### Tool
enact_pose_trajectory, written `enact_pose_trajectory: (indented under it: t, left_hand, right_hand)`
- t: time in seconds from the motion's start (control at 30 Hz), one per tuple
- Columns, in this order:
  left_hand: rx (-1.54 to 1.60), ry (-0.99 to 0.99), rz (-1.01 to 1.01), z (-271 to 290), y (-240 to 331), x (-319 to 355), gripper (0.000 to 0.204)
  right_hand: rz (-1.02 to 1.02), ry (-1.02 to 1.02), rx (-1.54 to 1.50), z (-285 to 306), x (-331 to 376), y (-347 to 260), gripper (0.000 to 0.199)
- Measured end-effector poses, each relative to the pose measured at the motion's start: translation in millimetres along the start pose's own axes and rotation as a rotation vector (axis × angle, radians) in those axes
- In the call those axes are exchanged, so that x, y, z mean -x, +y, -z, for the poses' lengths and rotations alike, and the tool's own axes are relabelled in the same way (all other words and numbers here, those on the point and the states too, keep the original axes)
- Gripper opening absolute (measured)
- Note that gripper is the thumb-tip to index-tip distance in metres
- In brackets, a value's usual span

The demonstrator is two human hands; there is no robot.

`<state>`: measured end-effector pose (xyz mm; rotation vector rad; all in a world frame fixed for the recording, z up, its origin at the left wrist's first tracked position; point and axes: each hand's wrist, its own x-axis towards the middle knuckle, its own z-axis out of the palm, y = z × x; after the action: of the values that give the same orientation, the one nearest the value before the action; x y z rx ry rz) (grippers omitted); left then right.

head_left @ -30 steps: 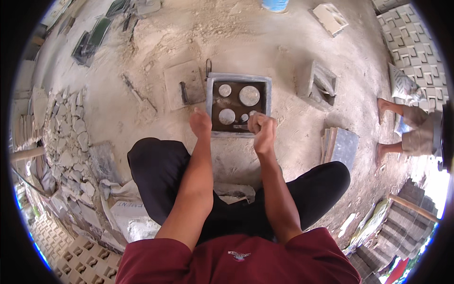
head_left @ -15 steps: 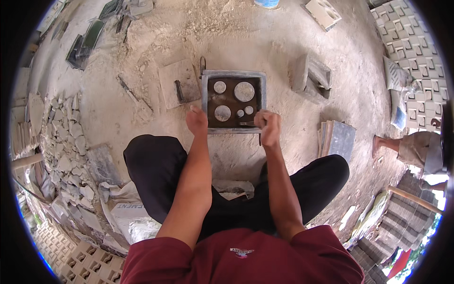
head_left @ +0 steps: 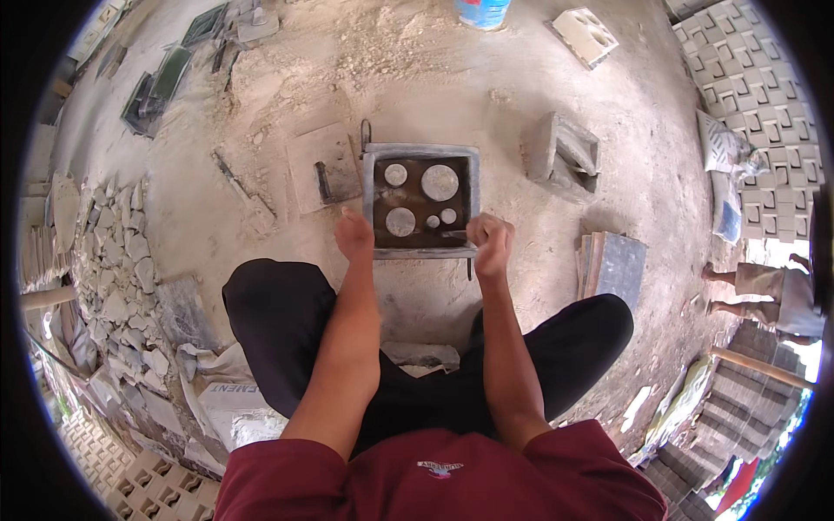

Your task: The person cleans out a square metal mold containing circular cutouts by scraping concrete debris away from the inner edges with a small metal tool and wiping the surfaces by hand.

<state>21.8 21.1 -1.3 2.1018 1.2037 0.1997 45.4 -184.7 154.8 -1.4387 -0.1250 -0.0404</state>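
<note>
A rectangular metal mould box (head_left: pixel 420 253) sits on the floor in front of me, with brown material inside. Several pale round discs of different sizes stand in it, the largest disc (head_left: pixel 440 183) at the far right. Close against the box's left wall, my left hand (head_left: pixel 354 234) is curled closed; what its fingers hold, if anything, is hidden. My right hand (head_left: pixel 491 239) grips a thin tool (head_left: pixel 453 234) at the near right corner. The tool's narrow tip reaches into the box beside the smallest disc (head_left: pixel 433 221); its exact kind is blurred.
Left of the box lies a flat plate (head_left: pixel 323 165) with a dark handle. A grey block-shaped mould (head_left: pixel 565 156) and leaning slabs (head_left: pixel 612 267) stand to the right. Rubble (head_left: pixel 113 252) is heaped at left, a blue bucket (head_left: pixel 483 10) far ahead. Another person (head_left: pixel 769 295) is at far right.
The whole view has shifted, so the box appears lower. My right hand's tool has moved slightly farther from the near wall. More of the other person's legs shows at right.
</note>
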Motion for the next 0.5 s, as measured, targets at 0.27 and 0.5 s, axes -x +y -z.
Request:
enact_pose_trajectory:
  t: [0.27,0.5]
  left_hand:
    - [-0.033,-0.026,-0.025,0.6,-3.0,-3.8,0.059]
    - [-0.046,-0.004,-0.026,-0.9,-4.0,-6.3,0.058]
  right_hand:
    - [0.09,-0.08,0.284,-28.0,-0.4,-12.8,0.036]
    - [-0.071,-0.045,0.033,-17.8,10.2,-35.9,0.03]
